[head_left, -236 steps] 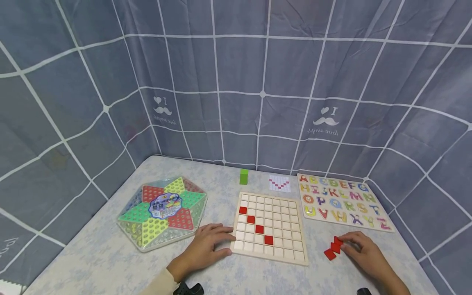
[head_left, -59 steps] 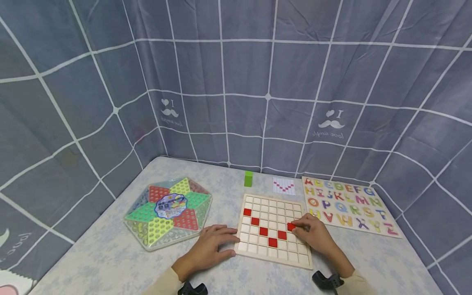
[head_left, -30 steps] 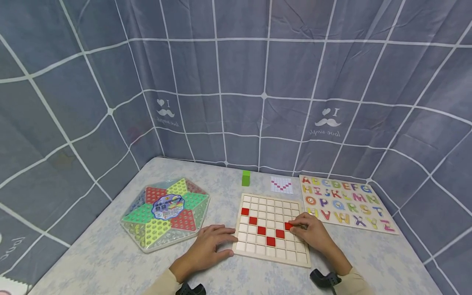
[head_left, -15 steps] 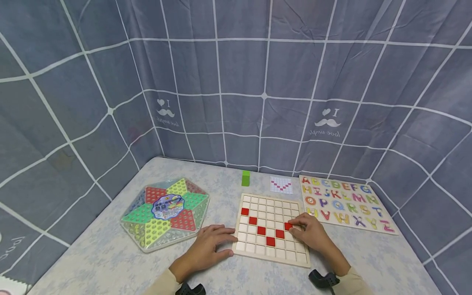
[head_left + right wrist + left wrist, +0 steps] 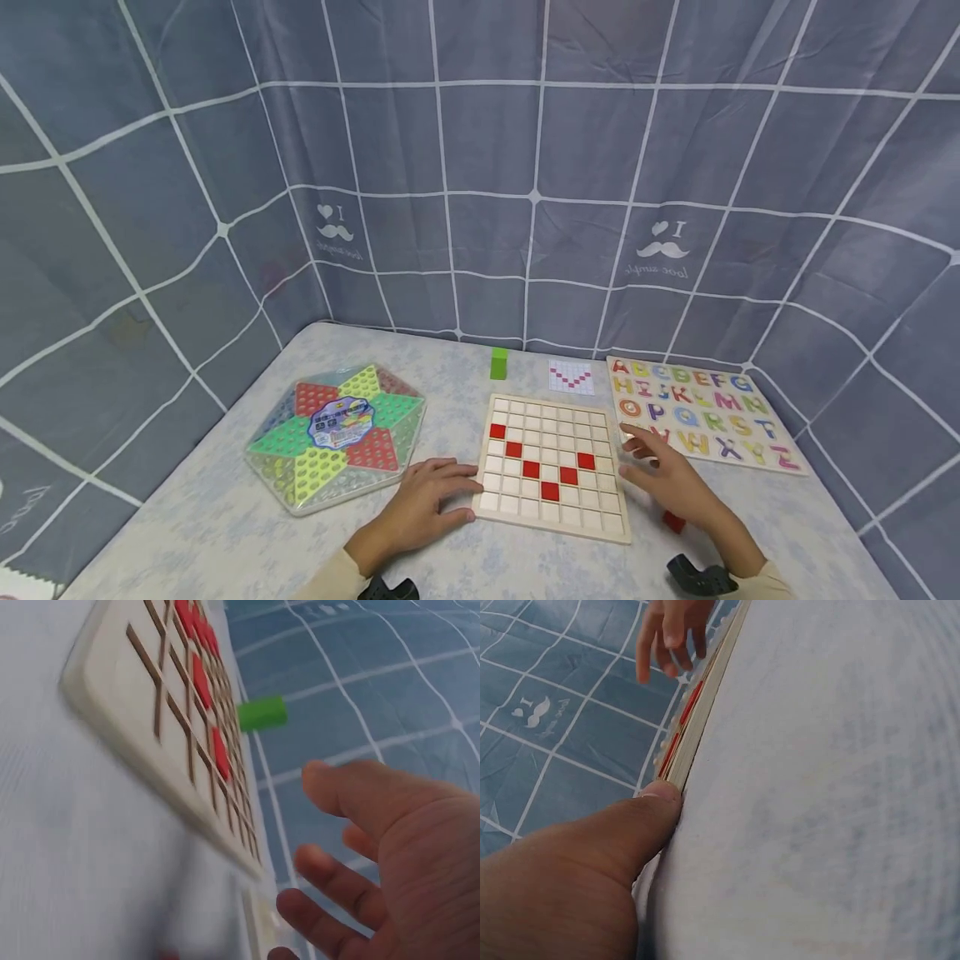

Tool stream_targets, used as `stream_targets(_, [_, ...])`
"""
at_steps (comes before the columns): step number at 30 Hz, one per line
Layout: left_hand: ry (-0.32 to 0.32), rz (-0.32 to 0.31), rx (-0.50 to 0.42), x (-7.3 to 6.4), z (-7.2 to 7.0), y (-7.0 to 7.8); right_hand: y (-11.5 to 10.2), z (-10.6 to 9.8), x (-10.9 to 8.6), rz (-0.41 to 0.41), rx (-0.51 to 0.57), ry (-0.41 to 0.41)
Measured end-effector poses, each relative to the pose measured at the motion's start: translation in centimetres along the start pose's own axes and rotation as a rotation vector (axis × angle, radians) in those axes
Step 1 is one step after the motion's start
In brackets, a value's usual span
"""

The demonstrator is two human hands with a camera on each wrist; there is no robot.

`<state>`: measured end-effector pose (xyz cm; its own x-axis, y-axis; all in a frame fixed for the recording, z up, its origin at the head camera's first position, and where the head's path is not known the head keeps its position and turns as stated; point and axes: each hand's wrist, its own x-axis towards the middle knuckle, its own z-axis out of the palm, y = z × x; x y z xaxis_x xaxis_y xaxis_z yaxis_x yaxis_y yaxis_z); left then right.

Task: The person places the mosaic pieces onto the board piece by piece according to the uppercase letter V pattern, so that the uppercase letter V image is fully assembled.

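Observation:
A square wooden grid board [image 5: 525, 433] lies on the table, its cells filled with pale tiles and several red tiles [image 5: 550, 492] in a V shape. My left hand [image 5: 427, 504] rests at the board's left edge; in the left wrist view its thumb [image 5: 641, 817] touches the rim. Just right of the board, my right hand [image 5: 671, 479] hovers with loosely bent fingers and nothing between them. The right wrist view shows that thumb and fingers [image 5: 345, 892] apart. Partly hidden under the right hand, a loose red tile [image 5: 673, 522] lies on the table.
Behind the board are a green block [image 5: 498, 364] and a small card [image 5: 571, 377] with a pink V pattern. An alphabet puzzle board [image 5: 705, 408] lies at the back right. A hexagonal star-patterned game box [image 5: 337, 437] sits left. A tiled-print curtain [image 5: 480, 233] encloses the table.
Two red tiles have joined the board's right side since the earliest frame. My right hand has just let go of the upper one and moved right, off the board. The left hand stays put.

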<state>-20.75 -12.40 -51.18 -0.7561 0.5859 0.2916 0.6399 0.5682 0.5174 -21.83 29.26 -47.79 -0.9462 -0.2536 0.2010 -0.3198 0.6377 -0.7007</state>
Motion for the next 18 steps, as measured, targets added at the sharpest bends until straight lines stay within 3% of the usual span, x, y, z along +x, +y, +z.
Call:
stream_targets(5, [-0.001,-0.016,0.000,0.0,0.2,-0.1,0.6,-2.5,-3.3,0.118,-0.055,-0.004])
stream_targets(11, [0.022,0.005,-0.002,-0.1,0.2,-0.1,1.3,-3.0,-6.9,0.187,-0.156,-0.012])
stream_targets(18, [0.027,0.005,-0.005,0.0,0.1,0.0,2.5,-1.7,-8.2,0.109,-0.311,0.105])
